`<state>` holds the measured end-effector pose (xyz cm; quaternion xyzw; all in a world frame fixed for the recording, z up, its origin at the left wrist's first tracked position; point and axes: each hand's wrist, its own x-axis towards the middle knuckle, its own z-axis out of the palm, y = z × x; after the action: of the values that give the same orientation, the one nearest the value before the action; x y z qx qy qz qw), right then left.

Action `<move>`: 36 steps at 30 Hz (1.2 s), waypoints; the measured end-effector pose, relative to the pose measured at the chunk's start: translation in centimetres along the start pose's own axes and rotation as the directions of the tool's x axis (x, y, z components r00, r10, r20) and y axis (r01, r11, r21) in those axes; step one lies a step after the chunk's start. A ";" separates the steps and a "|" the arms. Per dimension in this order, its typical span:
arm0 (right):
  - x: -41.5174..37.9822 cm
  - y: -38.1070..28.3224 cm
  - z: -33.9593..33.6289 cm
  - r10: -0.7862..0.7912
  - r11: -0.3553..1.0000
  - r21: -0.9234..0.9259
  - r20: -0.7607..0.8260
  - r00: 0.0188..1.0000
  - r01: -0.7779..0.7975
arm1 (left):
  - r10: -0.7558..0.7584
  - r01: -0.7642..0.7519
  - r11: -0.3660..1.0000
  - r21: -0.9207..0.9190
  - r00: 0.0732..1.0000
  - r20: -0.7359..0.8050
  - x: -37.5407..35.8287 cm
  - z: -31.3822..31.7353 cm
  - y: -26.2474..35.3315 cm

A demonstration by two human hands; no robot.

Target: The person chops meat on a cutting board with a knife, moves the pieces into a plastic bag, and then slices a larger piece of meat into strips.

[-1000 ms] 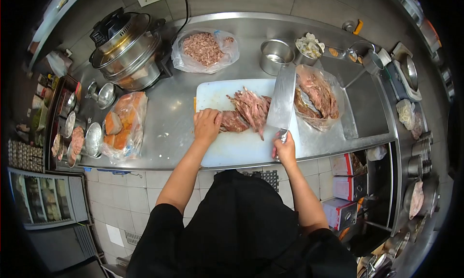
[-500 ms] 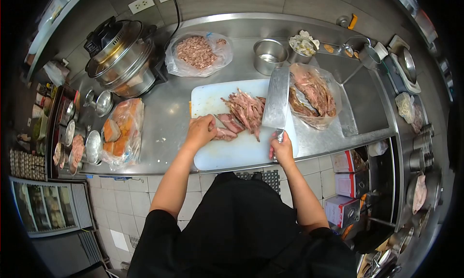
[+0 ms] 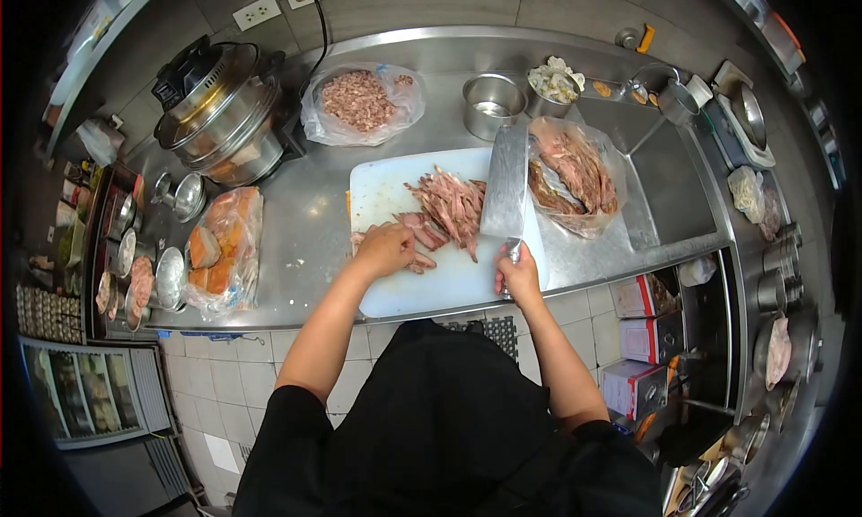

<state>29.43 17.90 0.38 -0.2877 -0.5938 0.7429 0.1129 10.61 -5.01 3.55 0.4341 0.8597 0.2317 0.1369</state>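
My right hand [image 3: 520, 274] is wrapped round the handle of a cleaver [image 3: 505, 186]. Its broad blade points away from me, over the right side of a white cutting board [image 3: 449, 288]. At the board's left, my left hand [image 3: 384, 250] has its fingers curled down on slices of cooked meat [image 3: 420, 262], partly covering them. Beside these slices, in the middle of the board, lies a heap of meat strips [image 3: 451, 201]. Just right of the blade, a clear plastic bag [image 3: 618, 162] holds larger pieces of cooked meat [image 3: 575, 171].
Behind the board stand a steel pot [image 3: 495, 108], a container of pale chopped food [image 3: 554, 84] and a bag of diced meat [image 3: 357, 102]. Left are a glass-bowled cooker [image 3: 224, 113] and bagged orange-skinned meat [image 3: 224, 243]. A sink [image 3: 678, 185] is at right.
My left hand has moved right, from the left end of the slices to over them. The cleaver stays in my right hand at the board's right side. The view has shifted slightly.
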 end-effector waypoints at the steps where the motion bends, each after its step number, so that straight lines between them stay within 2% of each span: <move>1: 0.0 0.0 0.0 -0.005 1.000 -0.002 0.003 1.000 0.005 | 0.017 -0.017 1.000 0.009 1.000 0.009 -0.1 0.2 -0.1; 5: 0.0 -0.1 0.0 0.015 1.000 -0.002 -0.002 1.000 -0.015 | -0.009 0.010 1.000 -0.010 0.999 0.052 -0.6 0.3 -0.2; 7: 0.1 0.0 0.0 -0.001 1.000 -0.005 0.006 1.000 0.001 | -0.041 0.016 0.985 -0.171 0.989 -0.141 -0.5 0.5 0.0; 8: 0.1 0.0 0.0 -0.003 1.000 -0.004 0.007 1.000 0.003 | -0.040 0.016 0.985 -0.169 0.989 -0.143 -0.1 0.5 0.1; 10: 0.2 0.0 -0.1 0.003 1.000 -0.010 0.010 1.000 -0.003 | 0.049 -0.083 0.993 -0.089 0.941 -0.336 1.3 0.8 -0.3; 11: 0.2 0.1 -0.1 0.002 1.000 -0.010 0.011 1.000 -0.002 | 0.049 -0.083 0.993 -0.089 0.940 -0.337 2.0 0.8 -0.5; 13: 0.2 0.0 0.0 0.007 1.000 0.003 0.011 1.000 -0.007 | 0.059 -0.059 0.998 0.007 0.972 -0.227 3.5 0.7 -1.2; 17: 0.1 -0.3 -0.1 0.020 1.000 -0.009 0.016 1.000 -0.020 | 0.084 -0.079 0.996 0.048 0.989 -0.124 5.5 0.8 -2.3; 19: 0.1 -0.2 0.0 0.014 1.000 -0.003 0.019 1.000 -0.014 | 0.045 -0.043 0.995 0.094 0.999 -0.014 6.3 0.5 -2.4; 20: 0.1 -0.2 0.0 0.014 1.000 -0.002 0.018 1.000 -0.014 | 0.045 -0.044 0.995 0.095 0.999 -0.013 6.7 0.3 -2.6; 22: 0.1 -0.3 -0.1 0.010 1.000 0.009 0.018 1.000 -0.010 | -0.040 0.028 0.997 0.077 0.987 0.156 7.4 -0.8 -1.7; 26: -0.1 -0.3 -0.1 0.010 1.000 -0.015 0.001 1.000 -0.010 | -0.025 0.025 1.000 0.002 0.979 0.202 7.2 -1.4 -1.1; 31: -0.1 -0.6 0.0 0.027 1.000 -0.001 0.011 1.000 -0.027 | 0.054 -0.040 0.994 -0.101 0.989 0.140 7.0 -0.7 -1.9; 36: 0.1 -0.5 0.0 0.030 1.000 -0.003 0.016 0.999 -0.030 | 0.089 -0.068 0.988 -0.138 0.983 0.159 7.2 -0.4 -2.7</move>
<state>29.31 18.08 0.80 -0.2907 -0.5912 0.7461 0.0965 4.39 -0.71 2.30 0.4755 0.8104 0.2566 0.2265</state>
